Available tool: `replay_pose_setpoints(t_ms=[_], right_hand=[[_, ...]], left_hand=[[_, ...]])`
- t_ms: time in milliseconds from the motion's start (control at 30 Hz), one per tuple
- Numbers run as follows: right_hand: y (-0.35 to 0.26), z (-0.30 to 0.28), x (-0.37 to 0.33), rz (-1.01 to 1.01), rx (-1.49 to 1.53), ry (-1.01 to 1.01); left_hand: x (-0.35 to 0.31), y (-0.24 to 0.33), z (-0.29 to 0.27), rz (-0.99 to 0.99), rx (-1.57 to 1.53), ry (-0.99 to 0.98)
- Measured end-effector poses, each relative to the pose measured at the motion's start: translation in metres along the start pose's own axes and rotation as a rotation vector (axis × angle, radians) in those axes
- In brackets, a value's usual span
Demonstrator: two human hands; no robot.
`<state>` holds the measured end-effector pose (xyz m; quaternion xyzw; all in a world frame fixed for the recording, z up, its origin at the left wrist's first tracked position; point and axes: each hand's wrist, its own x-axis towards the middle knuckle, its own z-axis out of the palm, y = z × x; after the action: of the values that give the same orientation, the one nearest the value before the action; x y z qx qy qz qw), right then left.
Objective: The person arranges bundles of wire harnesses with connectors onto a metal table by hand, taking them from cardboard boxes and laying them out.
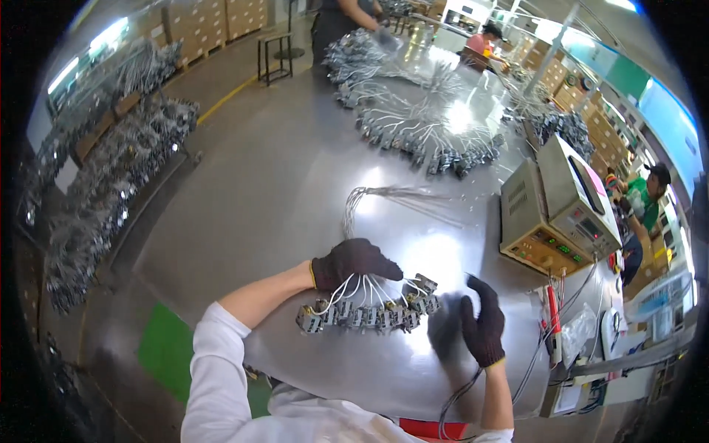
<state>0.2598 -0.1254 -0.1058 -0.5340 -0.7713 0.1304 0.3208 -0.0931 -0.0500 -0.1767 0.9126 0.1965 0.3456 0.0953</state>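
Observation:
My left hand (356, 262), in a dark knit glove, is closed around a bundle of white wires (362, 289). From the wires' near ends hang several small metal-framed parts (369, 316), which lie in a curved row on the metal table just below the hand. Beyond my fist the loose wire ends (399, 193) trail away and fan out to the right. My right hand (484, 325), gloved alike, hovers right of the row with thumb and forefinger apart. No object shows between its fingers. Grey cables (459, 399) run past its wrist.
A boxy test instrument (543, 236) with lit displays stands at the right, near a red tool handle (552, 304) and a clear plastic bag (580, 332). Heaps of wired parts (428, 148) cover the far table. A loaded rack (118, 184) stands left. Other people work beyond.

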Motion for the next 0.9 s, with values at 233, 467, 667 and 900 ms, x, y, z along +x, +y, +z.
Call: replay_pose_setpoints(t_ms=[233,467,667,900], right_hand=[[0.039,-0.032,-0.06,0.209,-0.437,-0.19],[0.056,-0.025,-0.091,0.076,-0.568,-0.027],[0.046,-0.033,-0.096,0.184,-0.523,-0.025],[0.04,-0.021,-0.104,0.219,-0.37,0.071]], left_hand=[[0.001,0.006,-0.004,-0.015,-0.02,0.061],[-0.007,-0.002,0.019,-0.026,-0.057,0.075],[-0.001,-0.001,0.013,0.024,-0.042,0.132],[-0.004,-0.003,0.015,-0.043,-0.05,0.07]])
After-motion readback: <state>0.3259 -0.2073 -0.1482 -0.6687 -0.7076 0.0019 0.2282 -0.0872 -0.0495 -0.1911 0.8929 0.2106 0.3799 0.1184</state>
